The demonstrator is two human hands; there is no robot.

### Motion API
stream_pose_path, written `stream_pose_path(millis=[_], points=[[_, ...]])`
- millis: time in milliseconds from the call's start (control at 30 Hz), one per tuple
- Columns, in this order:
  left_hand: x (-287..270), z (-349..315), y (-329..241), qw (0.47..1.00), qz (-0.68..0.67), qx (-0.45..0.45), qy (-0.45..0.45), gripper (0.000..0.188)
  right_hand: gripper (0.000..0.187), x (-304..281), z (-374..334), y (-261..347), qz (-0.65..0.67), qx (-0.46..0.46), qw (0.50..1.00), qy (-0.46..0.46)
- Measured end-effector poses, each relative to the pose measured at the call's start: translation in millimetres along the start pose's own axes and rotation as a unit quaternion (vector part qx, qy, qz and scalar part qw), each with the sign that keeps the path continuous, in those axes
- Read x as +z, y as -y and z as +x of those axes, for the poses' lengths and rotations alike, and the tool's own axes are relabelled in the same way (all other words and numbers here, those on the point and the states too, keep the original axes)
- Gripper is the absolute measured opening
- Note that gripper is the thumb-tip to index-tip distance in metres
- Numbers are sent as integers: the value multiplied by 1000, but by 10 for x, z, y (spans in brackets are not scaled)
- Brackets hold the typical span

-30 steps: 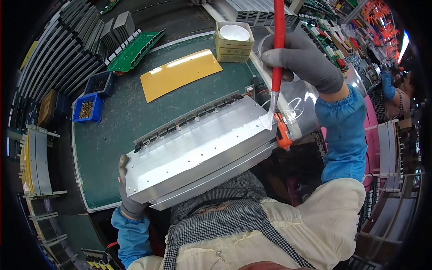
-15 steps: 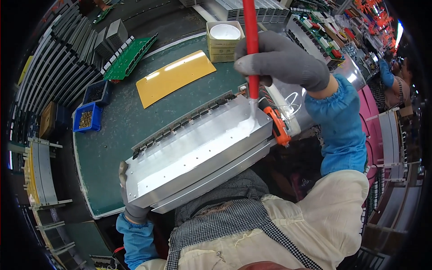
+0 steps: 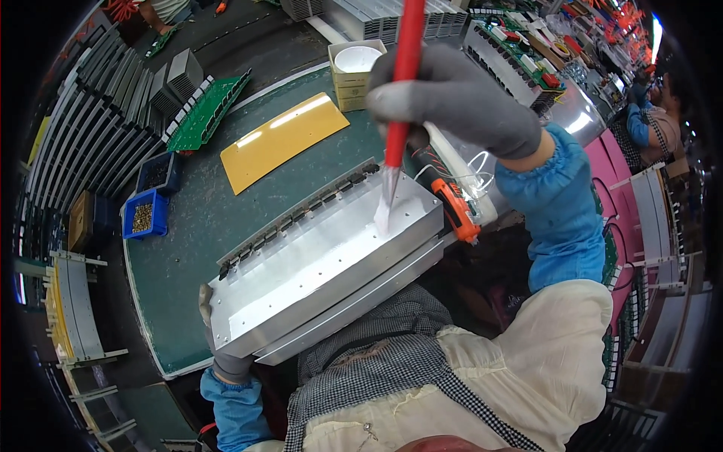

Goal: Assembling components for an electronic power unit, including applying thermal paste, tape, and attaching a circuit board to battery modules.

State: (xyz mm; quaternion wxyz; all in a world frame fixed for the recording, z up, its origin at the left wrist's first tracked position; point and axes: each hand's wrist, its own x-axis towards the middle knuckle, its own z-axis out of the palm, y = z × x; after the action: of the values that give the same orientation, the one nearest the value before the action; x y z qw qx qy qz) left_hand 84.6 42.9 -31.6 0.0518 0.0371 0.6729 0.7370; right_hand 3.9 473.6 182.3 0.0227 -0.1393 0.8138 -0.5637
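Note:
A long silver metal heat sink [image 3: 316, 260] lies aslant in front of me, with a strip of black components [image 3: 297, 215] along its far edge. Its flat top carries several small holes and a shiny whitish film. My left hand [image 3: 226, 358], in a grey glove, grips the left end; the thumb shows at that edge and the other fingers are mostly hidden. In my gloved right hand [image 3: 459, 102] is a red-handled brush [image 3: 399, 139], held nearly upright. The brush's white-coated bristles touch the top face towards its right end.
Just right of the heat sink lies an orange-and-black power screwdriver [image 3: 456, 211]. On the green table [image 3: 192, 248] are a yellow sheet [image 3: 282, 143], a box holding a white bowl [image 3: 358, 59], a green circuit board [image 3: 207, 113] and a blue bin of small brass parts [image 3: 145, 215].
My right hand and the brush have moved left and slightly towards me along the top face, away from its right end. My left hand keeps its grip on the left end.

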Motion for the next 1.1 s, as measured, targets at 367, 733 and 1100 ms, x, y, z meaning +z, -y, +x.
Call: stream_pose_path(millis=[367,733,1100], points=[[64,-125,-27,986,158,53,25,70,36,-307,6,-90,-103,79,991,38],[-403,-28,486,998,10,60,-29,57,28,26,-29,7,-60,79,994,36],[37,-110,33,971,224,88,17,74,35,-349,-39,-132,-36,64,997,11]])
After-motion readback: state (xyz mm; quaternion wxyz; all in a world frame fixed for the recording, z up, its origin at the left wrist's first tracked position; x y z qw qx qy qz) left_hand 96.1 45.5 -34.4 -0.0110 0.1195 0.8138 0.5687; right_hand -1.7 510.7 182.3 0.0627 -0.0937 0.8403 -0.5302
